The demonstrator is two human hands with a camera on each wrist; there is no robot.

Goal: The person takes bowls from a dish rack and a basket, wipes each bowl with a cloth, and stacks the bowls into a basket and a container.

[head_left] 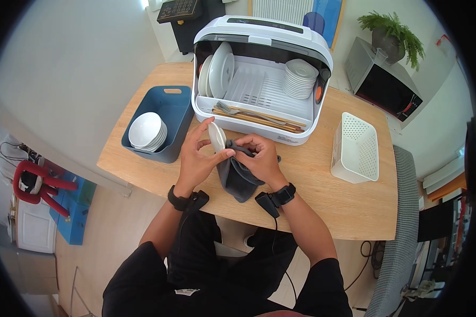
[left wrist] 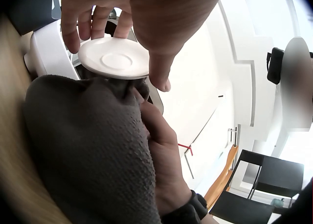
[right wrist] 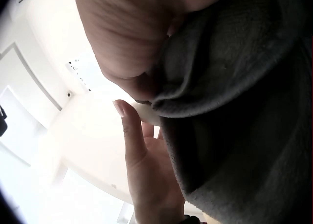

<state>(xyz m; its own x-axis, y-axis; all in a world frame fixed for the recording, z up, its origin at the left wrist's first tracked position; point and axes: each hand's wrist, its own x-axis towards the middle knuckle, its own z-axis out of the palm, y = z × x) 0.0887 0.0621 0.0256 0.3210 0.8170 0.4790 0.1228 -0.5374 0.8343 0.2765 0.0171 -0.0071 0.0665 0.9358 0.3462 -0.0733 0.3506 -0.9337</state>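
Above the near edge of the table, my left hand [head_left: 191,159] grips a small white saucer [head_left: 217,138] by its rim, fingers on one side and thumb on the other. The saucer is tipped up on edge in the head view; its underside ring shows in the left wrist view [left wrist: 115,58]. My right hand [head_left: 263,159] pinches a dark grey cloth [head_left: 237,179] at the saucer's right edge. Most of the cloth hangs down in folds below the fingers. In the right wrist view the cloth [right wrist: 230,87] hides nearly all of the saucer.
Behind the hands stands a white dish cabinet [head_left: 259,136], lid raised, with upright plates [head_left: 222,68], stacked saucers [head_left: 300,79], chopsticks and a fork [head_left: 248,113]. To the left, a blue basket [head_left: 180,113] holds stacked white bowls [head_left: 145,130]. A white perforated basket [head_left: 354,153] is at right.
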